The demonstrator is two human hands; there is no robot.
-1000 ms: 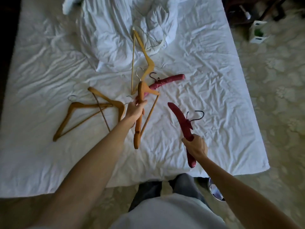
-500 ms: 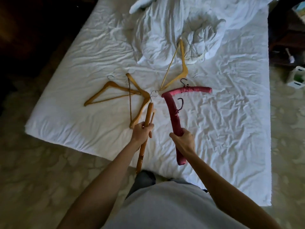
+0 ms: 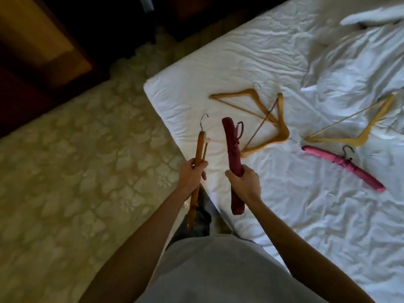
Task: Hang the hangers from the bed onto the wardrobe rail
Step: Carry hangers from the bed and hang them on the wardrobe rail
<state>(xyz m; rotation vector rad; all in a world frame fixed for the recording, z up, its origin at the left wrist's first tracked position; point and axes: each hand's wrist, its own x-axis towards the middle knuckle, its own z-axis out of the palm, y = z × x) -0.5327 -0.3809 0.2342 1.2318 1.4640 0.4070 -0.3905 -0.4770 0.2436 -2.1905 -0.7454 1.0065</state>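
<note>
Past bed [image 3: 175, 90] corner, open patterned carpet [image 3: 87, 160]

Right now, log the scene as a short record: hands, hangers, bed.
left hand: grips wooden hanger, off the bed
right hand: grips dark red padded hanger
on the bed: three wooden hangers, two of them overlapping; one pink padded hanger
wardrobe rail: not in view

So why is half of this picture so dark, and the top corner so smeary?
Head view: light falls on the white bed, while the floor and furniture at left sit in shadow; the bedding at top right is motion-blurred. The left hand with its wooden hanger and the right hand with its red hanger stay fairly sharp.
</note>
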